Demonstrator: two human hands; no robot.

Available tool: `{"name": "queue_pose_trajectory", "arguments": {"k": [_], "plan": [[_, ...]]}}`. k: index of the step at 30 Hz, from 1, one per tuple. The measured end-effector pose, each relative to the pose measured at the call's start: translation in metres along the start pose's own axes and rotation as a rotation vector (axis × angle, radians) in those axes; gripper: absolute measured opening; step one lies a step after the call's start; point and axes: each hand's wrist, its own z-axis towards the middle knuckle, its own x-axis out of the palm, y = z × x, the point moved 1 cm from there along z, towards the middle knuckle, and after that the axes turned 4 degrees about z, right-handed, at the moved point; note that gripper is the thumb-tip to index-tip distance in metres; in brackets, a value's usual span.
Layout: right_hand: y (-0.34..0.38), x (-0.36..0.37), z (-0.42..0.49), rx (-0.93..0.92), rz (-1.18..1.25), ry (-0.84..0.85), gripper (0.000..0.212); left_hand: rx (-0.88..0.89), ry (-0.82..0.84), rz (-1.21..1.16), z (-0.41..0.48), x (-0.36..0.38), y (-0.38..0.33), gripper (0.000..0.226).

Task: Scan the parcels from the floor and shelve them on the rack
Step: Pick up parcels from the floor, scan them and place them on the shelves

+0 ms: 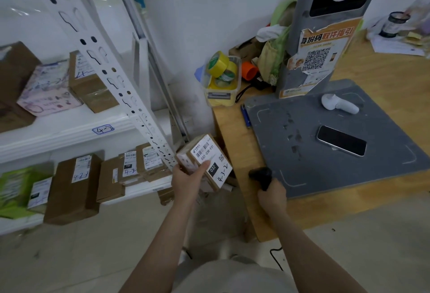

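Note:
My left hand (189, 180) grips a small brown parcel (204, 160) from below, thumb across its white label, which reads 032-038-E01 and has "4-3-2" handwritten on it. My right hand (272, 196) is curled round the handle of a black handheld scanner (260, 175), whose head points left toward the parcel, a short gap away. The white metal rack (69, 130) stands to the left. Several brown parcels (76, 185) with handwritten numbers lie on its lower shelf, and more parcels (90, 81) sit on the shelf tagged "4-2".
A wooden table (235, 153) on the right carries a grey scanning platform (302, 153) with a phone (341, 140), a white handheld device (338, 104) and a grey post bearing a QR poster (318, 57). A tub of yellow tape rolls (221, 76) stands at its back corner. A perforated rack upright (130, 97) slants beside the parcel.

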Motion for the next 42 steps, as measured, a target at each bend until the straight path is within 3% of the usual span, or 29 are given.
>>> {"name": "queue_pose_trajectory", "arguments": {"k": [5,7,9,12,16,21,26,30,34,42], "plan": [[0.019,-0.006,-0.019,-0.105,0.028,-0.236,0.081,0.011,0.009,-0.017,-0.004,-0.002,-0.001,0.052],[0.035,-0.011,-0.031,-0.187,0.04,-0.33,0.089,0.016,0.033,-0.028,-0.006,-0.002,-0.004,0.048],[0.056,-0.016,-0.04,-0.275,0.101,-0.368,0.085,0.027,0.054,-0.047,-0.008,-0.003,-0.01,0.043],[0.09,-0.021,-0.047,-0.412,0.217,-0.295,0.07,0.051,0.086,-0.071,-0.011,-0.009,-0.021,0.042],[0.138,-0.023,-0.067,-0.511,0.364,-0.02,0.052,0.096,0.083,-0.135,-0.016,-0.031,-0.045,0.045],[0.202,-0.023,-0.112,-0.611,0.453,0.285,0.048,0.135,0.073,-0.223,-0.02,-0.083,-0.09,0.054],[0.285,-0.02,-0.163,-0.803,0.524,0.444,0.019,0.355,0.048,-0.198,-0.022,-0.163,-0.166,0.029],[0.386,-0.011,-0.216,-1.033,0.543,0.431,0.028,0.562,0.024,-0.144,-0.032,-0.252,-0.245,0.054],[0.478,-0.015,-0.296,-1.272,0.589,0.396,0.034,0.749,-0.062,-0.116,-0.056,-0.342,-0.32,0.025],[0.592,-0.03,-0.429,-1.573,0.686,0.132,0.043,1.028,-0.139,-0.034,-0.103,-0.467,-0.415,0.053]]}}
